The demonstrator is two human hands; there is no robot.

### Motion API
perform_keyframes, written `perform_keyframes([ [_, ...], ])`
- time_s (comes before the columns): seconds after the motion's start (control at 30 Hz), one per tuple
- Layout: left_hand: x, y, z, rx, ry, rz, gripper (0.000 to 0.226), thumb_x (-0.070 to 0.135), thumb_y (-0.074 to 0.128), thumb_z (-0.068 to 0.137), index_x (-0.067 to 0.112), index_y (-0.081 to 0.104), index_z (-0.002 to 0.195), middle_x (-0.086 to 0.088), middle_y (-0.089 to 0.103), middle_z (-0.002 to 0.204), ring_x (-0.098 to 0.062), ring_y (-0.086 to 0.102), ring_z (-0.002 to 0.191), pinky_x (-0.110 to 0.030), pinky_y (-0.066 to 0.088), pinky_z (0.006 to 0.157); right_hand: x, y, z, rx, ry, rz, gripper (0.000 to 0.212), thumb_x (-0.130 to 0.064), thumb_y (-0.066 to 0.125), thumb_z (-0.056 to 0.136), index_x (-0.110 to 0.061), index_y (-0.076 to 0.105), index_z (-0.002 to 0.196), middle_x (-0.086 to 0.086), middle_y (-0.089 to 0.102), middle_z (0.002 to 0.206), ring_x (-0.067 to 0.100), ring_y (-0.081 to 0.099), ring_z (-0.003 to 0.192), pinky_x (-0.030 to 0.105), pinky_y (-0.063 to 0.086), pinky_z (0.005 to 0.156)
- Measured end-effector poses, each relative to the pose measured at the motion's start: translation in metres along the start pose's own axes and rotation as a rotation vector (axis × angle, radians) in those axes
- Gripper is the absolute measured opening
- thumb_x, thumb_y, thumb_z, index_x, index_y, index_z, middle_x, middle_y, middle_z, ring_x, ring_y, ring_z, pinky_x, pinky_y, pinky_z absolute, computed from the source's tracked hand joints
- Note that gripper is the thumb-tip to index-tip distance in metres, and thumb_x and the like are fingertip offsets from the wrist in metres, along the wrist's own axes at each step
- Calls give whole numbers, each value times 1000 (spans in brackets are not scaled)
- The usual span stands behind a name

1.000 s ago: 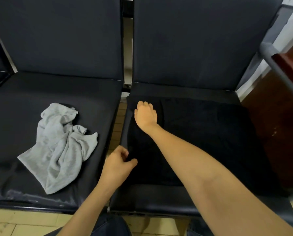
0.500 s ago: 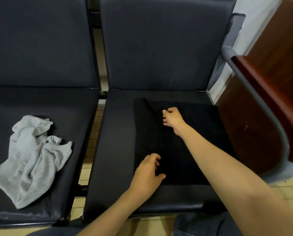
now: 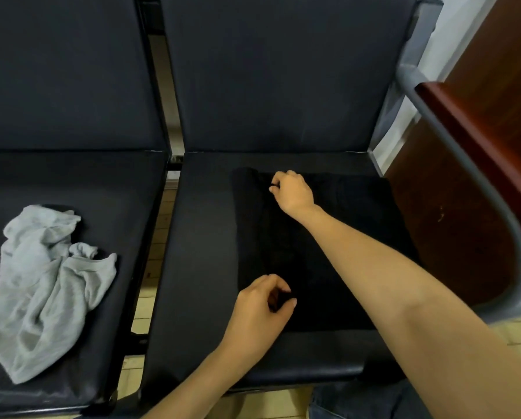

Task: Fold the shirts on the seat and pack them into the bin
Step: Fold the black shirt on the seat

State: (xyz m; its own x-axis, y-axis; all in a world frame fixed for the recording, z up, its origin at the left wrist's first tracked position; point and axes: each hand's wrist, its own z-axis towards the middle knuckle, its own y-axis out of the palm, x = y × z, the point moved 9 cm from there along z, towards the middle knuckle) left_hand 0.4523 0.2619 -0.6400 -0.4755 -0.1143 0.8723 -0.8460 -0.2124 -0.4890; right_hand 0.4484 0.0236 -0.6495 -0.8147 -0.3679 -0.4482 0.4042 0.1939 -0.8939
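Note:
A black shirt [image 3: 353, 246] lies flat on the right-hand seat [image 3: 204, 252], partly folded with its left side turned in. My left hand [image 3: 260, 306] pinches the shirt's cloth near its front edge. My right hand [image 3: 291, 192] pinches the cloth near the shirt's far edge, fingers curled. A crumpled grey shirt [image 3: 41, 276] lies on the left-hand seat [image 3: 126, 189], away from both hands. No bin is in view.
Both dark padded seats have upright backrests behind them. A grey metal armrest [image 3: 465, 164] curves along the right seat's side, with a brown wooden panel [image 3: 495, 122] beyond it. Tiled floor shows through the gap between the seats.
The black shirt's left side has been folded inward, so it is narrower. Both hands moved right along it and now pinch the cloth. The view shifted right.

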Motion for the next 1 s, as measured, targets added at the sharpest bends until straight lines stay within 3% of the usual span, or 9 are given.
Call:
perform_keyframes([
  [0.1, -1, 6, 0, -75, -39, -51, 14, 23, 73, 81, 19, 62, 89, 5, 61, 87, -12, 58, 79, -24, 51, 71, 23, -16, 14, 114, 210, 324, 27, -25, 50, 97, -4, 64, 110, 17, 65, 112, 32, 60, 108, 33, 46, 87],
  [0.23, -8, 13, -3, -170, -150, -197, 27, 31, 77, 77, 20, 66, 98, 5, 63, 95, -6, 63, 83, -21, 54, 73, 53, -27, 6, 176, 413, 485, 37, -23, 42, 101, -4, 45, 133, 16, 52, 131, 31, 52, 119, 30, 41, 89],
  [0.37, -13, -37, 9, 203, 177, 271, 29, 30, 63, 88, 9, 67, 108, -3, 60, 113, -12, 54, 107, -27, 47, 92, 16, -33, -26, 235, 17, 265, 37, -16, 47, 98, 1, 47, 131, 22, 51, 130, 37, 44, 122, 33, 30, 103],
  [0.47, -29, -16, 5, 74, 212, 632, 46, 37, 41, 98, 6, 58, 127, -11, 53, 135, -25, 37, 132, -46, 39, 107, -22, -2, -61, 150, -266, 77, 44, -28, 44, 97, -2, 53, 130, 21, 53, 132, 40, 42, 128, 40, 29, 109],
  [0.57, -44, 11, -8, -129, 173, 854, 67, 55, 12, 99, 12, 45, 139, -8, 43, 146, -23, 26, 138, -50, 22, 109, -22, 43, -90, -189, -234, -157, 56, -47, 25, 101, -25, 17, 152, 3, 11, 160, 28, -1, 148, 48, 2, 118],
  [0.67, -58, 14, -13, -224, 58, 893, 72, 61, 11, 98, 11, 39, 142, -8, 39, 148, -29, 30, 138, -52, 19, 107, -5, 56, -94, -307, -158, -292, 60, -58, 11, 98, -36, -6, 151, -8, -13, 159, 25, -21, 145, 51, -12, 116],
  [0.77, -64, 13, -12, -280, -40, 915, 82, 67, 1, 93, 12, 30, 147, -9, 30, 153, -31, 30, 139, -55, 22, 111, -5, 57, -86, -361, -120, -290, 64, -63, 11, 96, -37, -10, 150, -8, -18, 158, 28, -23, 144, 54, -13, 114],
  [0.9, -63, 9, -9, -358, -93, 877, 97, 79, -36, 55, 28, -35, 138, 4, -38, 146, -22, -31, 138, -51, -15, 110, -9, 32, -91, -265, -145, -136, 60, -55, 19, 99, -35, -3, 151, -5, -6, 161, 25, -14, 146, 53, -10, 114],
  [1.0, -58, 2, -7, -430, -146, 904, 74, 70, 2, 86, 36, -24, 145, 1, -34, 151, -24, -35, 136, -54, -16, 112, 1, 25, -114, -224, -187, -226, 58, -52, 18, 100, -33, 1, 152, -4, -2, 161, 21, -14, 147, 52, -10, 114],
])
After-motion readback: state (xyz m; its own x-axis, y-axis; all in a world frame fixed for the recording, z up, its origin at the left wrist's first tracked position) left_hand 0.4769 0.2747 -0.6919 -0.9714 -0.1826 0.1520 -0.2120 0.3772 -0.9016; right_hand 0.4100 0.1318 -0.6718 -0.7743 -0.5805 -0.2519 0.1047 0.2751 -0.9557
